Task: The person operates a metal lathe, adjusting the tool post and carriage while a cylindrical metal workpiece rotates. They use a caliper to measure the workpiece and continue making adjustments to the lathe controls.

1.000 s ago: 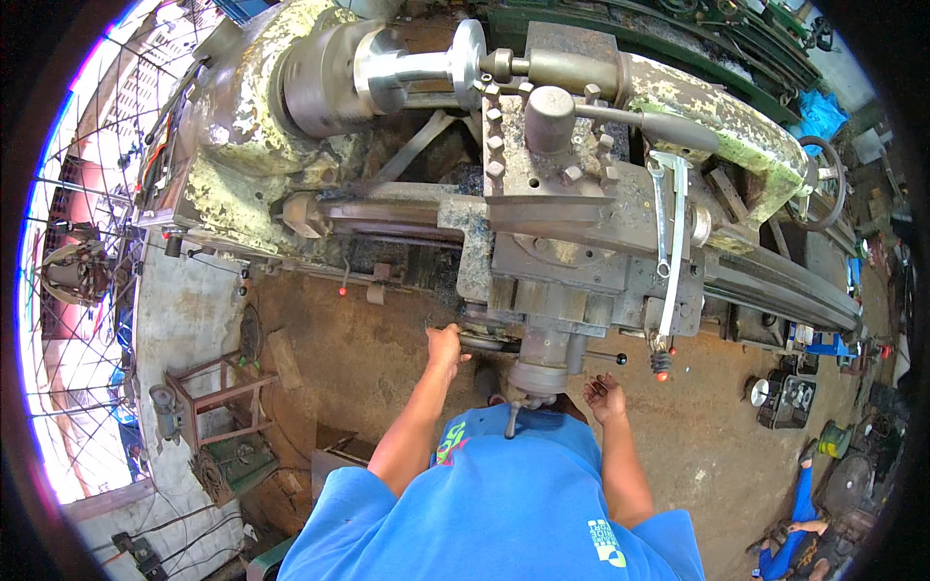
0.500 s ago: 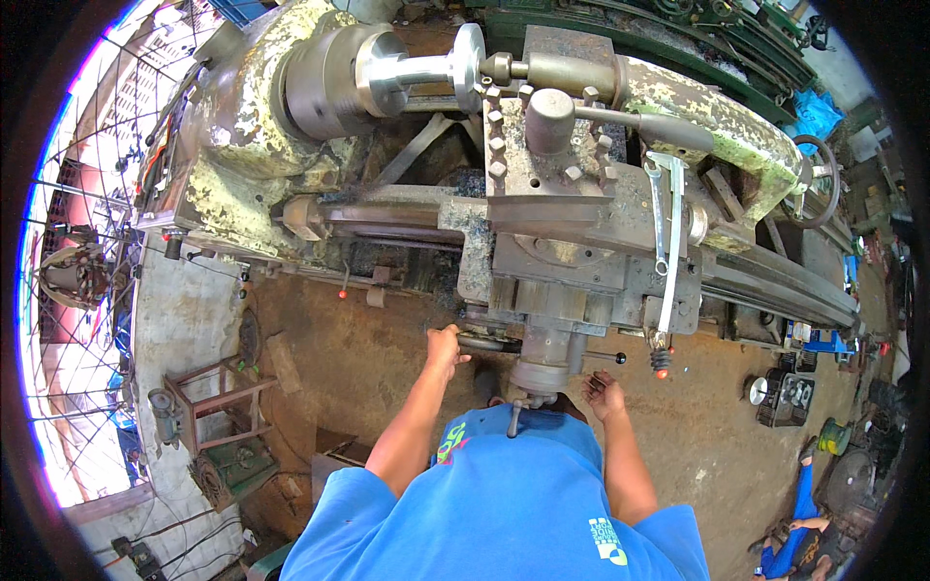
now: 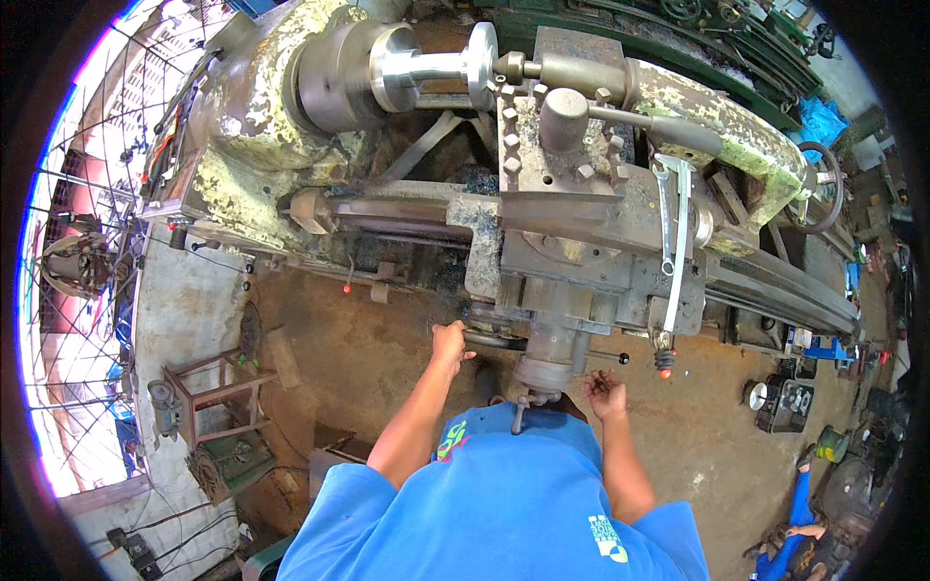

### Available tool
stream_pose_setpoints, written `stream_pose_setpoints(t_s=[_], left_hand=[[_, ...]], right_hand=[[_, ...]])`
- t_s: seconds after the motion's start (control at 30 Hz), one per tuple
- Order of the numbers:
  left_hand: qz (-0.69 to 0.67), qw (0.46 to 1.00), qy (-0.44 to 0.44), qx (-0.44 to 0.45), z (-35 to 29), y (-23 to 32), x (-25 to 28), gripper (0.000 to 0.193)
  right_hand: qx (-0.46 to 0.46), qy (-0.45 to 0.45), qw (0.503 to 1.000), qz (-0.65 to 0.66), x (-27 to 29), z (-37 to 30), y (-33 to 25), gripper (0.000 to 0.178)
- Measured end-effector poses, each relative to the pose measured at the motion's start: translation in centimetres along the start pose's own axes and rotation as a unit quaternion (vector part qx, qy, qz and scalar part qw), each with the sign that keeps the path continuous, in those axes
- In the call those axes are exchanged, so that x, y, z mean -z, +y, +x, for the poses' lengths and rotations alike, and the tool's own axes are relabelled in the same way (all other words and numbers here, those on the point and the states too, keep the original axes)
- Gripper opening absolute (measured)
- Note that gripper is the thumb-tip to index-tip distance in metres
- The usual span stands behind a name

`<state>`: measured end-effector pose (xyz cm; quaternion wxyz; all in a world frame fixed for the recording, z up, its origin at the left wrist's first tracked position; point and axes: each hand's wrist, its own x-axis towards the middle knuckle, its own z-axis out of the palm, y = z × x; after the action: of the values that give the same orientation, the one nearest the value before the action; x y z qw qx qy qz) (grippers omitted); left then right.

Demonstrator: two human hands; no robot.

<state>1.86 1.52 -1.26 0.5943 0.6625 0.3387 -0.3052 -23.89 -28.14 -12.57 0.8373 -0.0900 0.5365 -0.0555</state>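
The left hand (image 3: 449,342) stays closed on the carriage handwheel (image 3: 489,338); the right hand (image 3: 605,392) stays half-curled below the apron (image 3: 567,295), holding nothing visible. Neither has shifted; the lathe work looks paused in position.

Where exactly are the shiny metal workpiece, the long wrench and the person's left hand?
shiny metal workpiece (image 3: 426,66): head view, on its narrow middle shaft.
long wrench (image 3: 676,242): head view, midway along its handle.
left hand (image 3: 449,341): head view, on the back of the hand.

Left hand (image 3: 448,341) rests on the handwheel (image 3: 489,339) left of the carriage apron (image 3: 552,320); right hand (image 3: 605,392) sits right, apparently just below it.
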Motion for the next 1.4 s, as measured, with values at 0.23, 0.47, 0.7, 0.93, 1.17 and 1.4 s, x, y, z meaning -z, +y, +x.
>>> stream_pose_setpoints(t_s=[0.23,0.47,0.7,0.93,1.17,1.4], left_hand=[[0.021,0.999,0.044,-0.005,-1.3,0.5,-0.5,0.039],[-0.041,0.997,-0.01,0.058,1.3,-0.3,1.8,0.023],[-0.079,0.993,-0.053,0.074,5.0,-1.1,2.8,0.018],[0.276,0.922,0.103,-0.253,-3.6,-3.3,-3.2,0.031],[0.012,0.99,0.036,-0.132,-1.2,-1.8,0.1,0.044],[-0.118,0.983,-0.071,0.12,5.0,-0.5,3.2,0.017]], right_hand=[[0.039,0.041,0.998,-0.035,0.5,2.8,-3.4,0.015],[0.048,0.033,0.997,-0.058,0.9,2.2,-1.9,0.014],[0.006,0.004,0.997,-0.081,1.0,-0.6,-0.2,0.019],[0.05,0.022,0.998,-0.016,1.2,0.5,-2.2,0.025],[0.047,0.008,0.998,-0.048,-1.8,0.1,-2.7,0.024],[0.096,0.028,0.995,-0.001,-2.6,-0.9,-3.5,0.022]])
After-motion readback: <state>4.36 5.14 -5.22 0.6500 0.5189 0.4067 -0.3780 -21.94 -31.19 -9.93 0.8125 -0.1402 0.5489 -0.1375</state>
